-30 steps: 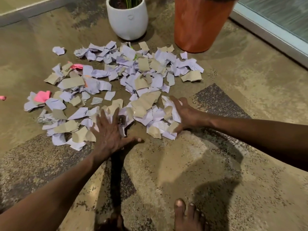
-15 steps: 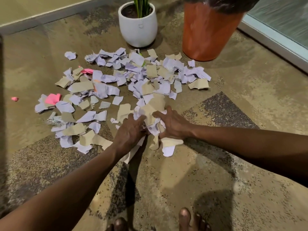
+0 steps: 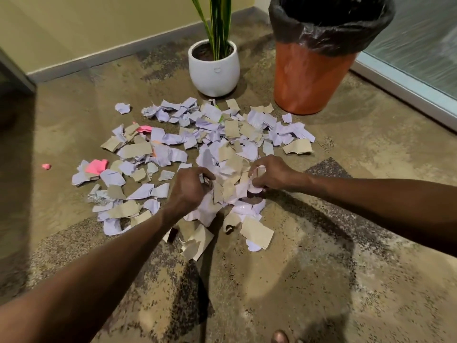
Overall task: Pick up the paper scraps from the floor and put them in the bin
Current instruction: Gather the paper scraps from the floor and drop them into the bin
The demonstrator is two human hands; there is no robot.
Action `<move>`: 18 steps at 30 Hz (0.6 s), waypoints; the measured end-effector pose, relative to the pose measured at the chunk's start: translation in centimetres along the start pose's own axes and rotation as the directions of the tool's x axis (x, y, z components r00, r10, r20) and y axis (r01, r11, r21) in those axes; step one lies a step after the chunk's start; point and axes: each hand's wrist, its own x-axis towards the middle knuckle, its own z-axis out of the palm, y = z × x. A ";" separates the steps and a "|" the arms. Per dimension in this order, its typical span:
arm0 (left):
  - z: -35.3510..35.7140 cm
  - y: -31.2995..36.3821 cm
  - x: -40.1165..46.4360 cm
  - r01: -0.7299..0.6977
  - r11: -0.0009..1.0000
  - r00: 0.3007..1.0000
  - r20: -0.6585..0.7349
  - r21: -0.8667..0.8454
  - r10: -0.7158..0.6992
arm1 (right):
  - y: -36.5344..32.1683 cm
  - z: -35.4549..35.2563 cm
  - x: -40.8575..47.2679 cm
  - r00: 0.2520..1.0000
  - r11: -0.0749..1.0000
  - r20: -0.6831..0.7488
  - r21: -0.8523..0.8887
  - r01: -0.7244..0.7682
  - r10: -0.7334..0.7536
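Scraps: A wad [image 3: 228, 184] of lilac and tan paper was held just above the floor [image 3: 321, 280], between the two hands. The rest of the scraps [image 3: 173, 142] lay spread over the floor beyond and to the left of it.
Left hand: The left hand [image 3: 189, 188] had its fingers curled into the left side of the wad and gripped it.
Right hand: The right hand [image 3: 270, 173] had its fingers curled over the right side of the wad and pinched the paper.
Loose pieces: Several tan and lilac pieces [image 3: 256, 232] lay directly under and in front of the wad, outside the grip.
Bin: The orange bin [image 3: 311, 78], lined with a black bag, stood upright beyond the scraps, to the right, near a white plant pot [image 3: 214, 70]. Its contents were not visible.
Progress: Judged early. One handful was gathered but not yet in the bin. Most scraps, including pink ones [image 3: 97, 166], were left on the floor.
Remaining: Carry the wad to the bin, release it, then repeat for the rest.
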 end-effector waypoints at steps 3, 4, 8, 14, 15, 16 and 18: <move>-3.0 1.7 1.6 -0.006 1.000 1.000 -0.013 -0.016 0.006 | -1.4 -2.2 -0.6 0.999 0.993 0.024 0.110 0.030 -0.033; -4.0 2.4 2.2 -0.021 0.999 1.000 -0.014 -0.024 0.021 | -1.8 -2.9 -1.0 0.999 0.985 0.025 0.171 0.035 -0.040; -8.1 6.3 5.0 -0.058 0.997 0.998 0.005 -0.041 0.058 | -4.0 -5.7 -2.2 0.998 0.939 -0.025 0.340 0.056 -0.050; -12.8 11.0 8.1 -0.048 0.996 0.998 -0.035 -0.069 0.045 | -8.6 -9.5 -2.6 0.994 0.913 -0.051 0.394 0.109 -0.096; -13.2 11.3 8.6 -0.042 0.994 0.998 -0.045 -0.104 0.038 | -9.2 -9.8 -2.4 0.994 0.912 -0.057 0.394 0.110 -0.096; -13.4 11.7 9.1 -0.036 0.990 0.998 -0.050 -0.137 0.029 | -9.9 -10.0 -2.1 0.993 0.908 -0.073 0.404 0.115 -0.094; -13.8 12.2 10.3 -0.016 0.979 0.999 -0.055 -0.202 0.005 | -11.1 -10.5 -1.6 0.991 0.878 -0.119 0.464 0.115 -0.067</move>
